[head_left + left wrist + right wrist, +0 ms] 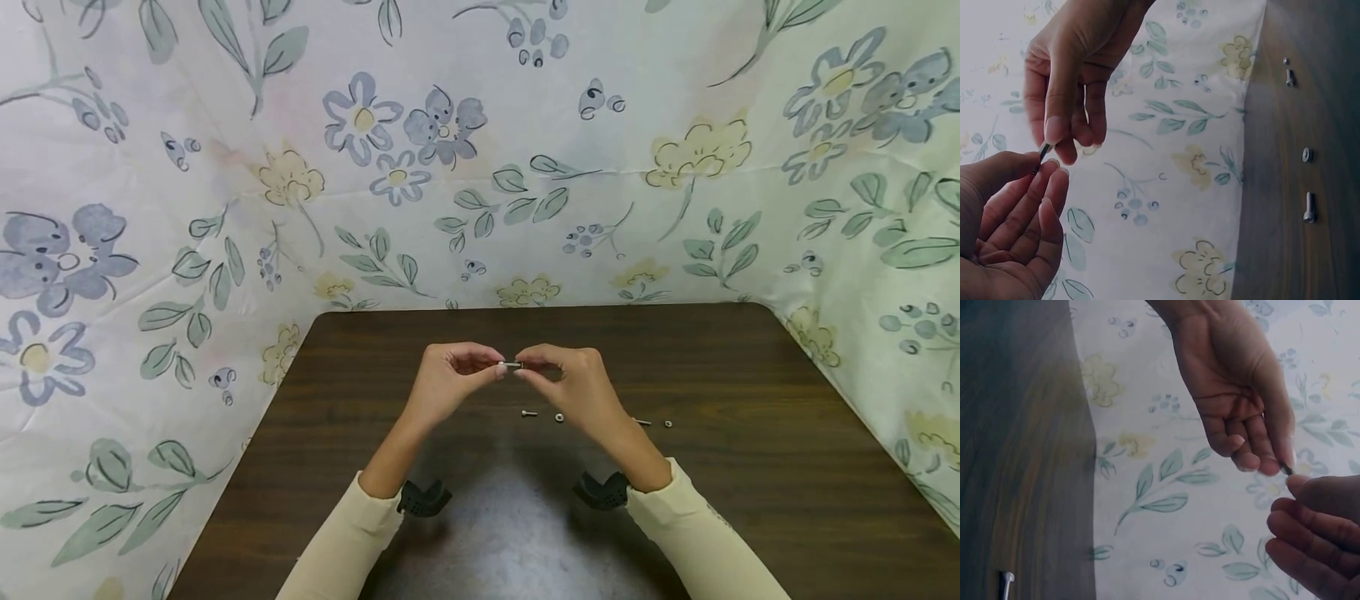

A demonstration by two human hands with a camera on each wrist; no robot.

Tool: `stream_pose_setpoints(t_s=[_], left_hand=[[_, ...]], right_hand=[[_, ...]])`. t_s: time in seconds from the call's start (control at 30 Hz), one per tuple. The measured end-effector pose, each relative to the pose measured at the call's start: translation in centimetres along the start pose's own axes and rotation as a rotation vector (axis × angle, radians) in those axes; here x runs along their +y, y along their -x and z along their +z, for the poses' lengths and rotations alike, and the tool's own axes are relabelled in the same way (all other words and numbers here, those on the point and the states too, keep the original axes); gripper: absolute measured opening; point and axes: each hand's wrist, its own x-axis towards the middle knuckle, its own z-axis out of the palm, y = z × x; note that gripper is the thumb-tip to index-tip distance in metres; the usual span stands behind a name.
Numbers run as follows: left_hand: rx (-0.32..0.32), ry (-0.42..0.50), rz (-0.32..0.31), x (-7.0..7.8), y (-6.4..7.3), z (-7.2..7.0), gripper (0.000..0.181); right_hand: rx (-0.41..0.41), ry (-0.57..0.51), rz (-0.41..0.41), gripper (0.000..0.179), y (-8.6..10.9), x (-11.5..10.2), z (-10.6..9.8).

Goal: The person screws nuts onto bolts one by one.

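Held up above the table, a small metal bolt (pixel 513 365) spans the gap between the two hands. My left hand (pixel 453 375) pinches one end with thumb and fingertips, and my right hand (pixel 573 379) pinches the other end the same way. In the left wrist view the bolt (pixel 1044 150) shows as a short shiny shaft, its ends covered by fingertips. I cannot tell whether a nut sits on it. Below the hands lie another bolt (pixel 529 413) and a nut (pixel 559 417).
Farther right on the dark wooden table (pixel 750 500), partly behind the right wrist, lies a further bolt (pixel 642 422) with a small nut (pixel 668 424) beside it. A flowered cloth (pixel 525 233) hangs behind the table and along both sides. Black wrist mounts (pixel 426 498) sit under the sleeves.
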Motion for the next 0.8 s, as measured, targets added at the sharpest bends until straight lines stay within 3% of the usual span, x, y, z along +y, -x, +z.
stream_pose_setpoints(t_s=[0.4, 0.63, 0.8], left_hand=[[0.039, -0.019, 0.036, 0.5, 0.2, 0.1, 0.009], [0.076, -0.027, 0.028, 3.7, 0.8, 0.4, 0.007], [0.09, -0.003, 0.028, 3.9, 0.9, 0.5, 0.009]], right_hand=[[0.073, -0.003, -0.05, 0.02, -0.1, -0.2, 0.2], [0.1, -0.033, -0.056, 0.02, -0.1, -0.2, 0.4], [0.119, -0.045, -0.069, 0.021, -0.1, -0.1, 0.5]])
